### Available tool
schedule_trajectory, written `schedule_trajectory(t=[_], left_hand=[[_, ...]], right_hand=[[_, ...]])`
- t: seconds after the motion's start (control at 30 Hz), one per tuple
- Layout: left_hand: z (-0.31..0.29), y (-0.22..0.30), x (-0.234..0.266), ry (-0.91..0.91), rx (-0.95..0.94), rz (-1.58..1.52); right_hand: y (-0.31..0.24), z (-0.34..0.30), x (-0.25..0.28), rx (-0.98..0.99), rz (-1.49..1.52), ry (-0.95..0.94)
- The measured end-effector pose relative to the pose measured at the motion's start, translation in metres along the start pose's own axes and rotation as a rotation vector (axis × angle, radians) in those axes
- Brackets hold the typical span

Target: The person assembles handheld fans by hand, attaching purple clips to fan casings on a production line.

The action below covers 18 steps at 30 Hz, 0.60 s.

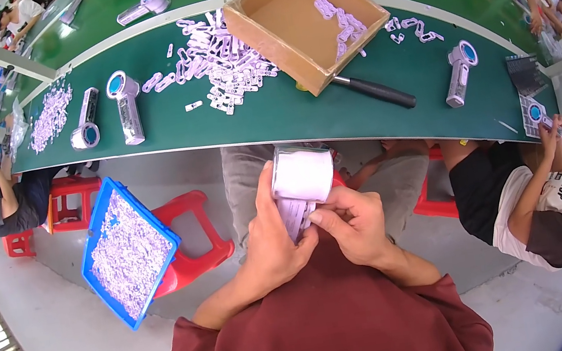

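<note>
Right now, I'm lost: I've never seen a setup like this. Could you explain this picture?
There's no robot here. A person's bare hands are filmed by a wide fisheye camera on their head, looking down, so straight edges bend.

The left hand cradles a lilac plastic device with a broad round head and slim handle; the right hand's fingers touch its handle.

On the dark-green table lie loose small lilac plastic pieces, similar devices, an open brown cardboard box and a black-handled tool. A blue plastic tray of small pieces sits at left.
</note>
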<state>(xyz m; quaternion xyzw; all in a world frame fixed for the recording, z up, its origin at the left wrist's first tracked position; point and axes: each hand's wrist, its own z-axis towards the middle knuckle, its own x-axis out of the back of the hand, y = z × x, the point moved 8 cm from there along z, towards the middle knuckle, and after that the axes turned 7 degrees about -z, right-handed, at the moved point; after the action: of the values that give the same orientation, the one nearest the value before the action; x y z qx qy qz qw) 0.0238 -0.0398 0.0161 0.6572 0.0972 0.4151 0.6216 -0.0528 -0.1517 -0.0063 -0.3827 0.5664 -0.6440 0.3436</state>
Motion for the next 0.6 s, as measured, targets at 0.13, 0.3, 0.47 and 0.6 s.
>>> schedule_trajectory(t=[0.13,0.3,0.47,0.6], left_hand=[[-0.002,-0.010,-0.006,0.036,0.011,-0.068],[-0.004,-0.014,-0.011,0.009,0.042,-0.285],[-0.004,-0.018,-0.026,-0.197,0.151,-0.512],[-0.004,-0.017,-0.029,-0.215,0.121,-0.554]], right_hand=[[-0.004,0.001,0.004,0.027,-0.109,-0.038],[0.026,0.006,-0.001,-0.162,0.377,-0.148],[0.050,0.007,-0.015,-0.174,0.610,-0.302],[0.046,0.008,-0.029,-0.235,0.794,-0.426]])
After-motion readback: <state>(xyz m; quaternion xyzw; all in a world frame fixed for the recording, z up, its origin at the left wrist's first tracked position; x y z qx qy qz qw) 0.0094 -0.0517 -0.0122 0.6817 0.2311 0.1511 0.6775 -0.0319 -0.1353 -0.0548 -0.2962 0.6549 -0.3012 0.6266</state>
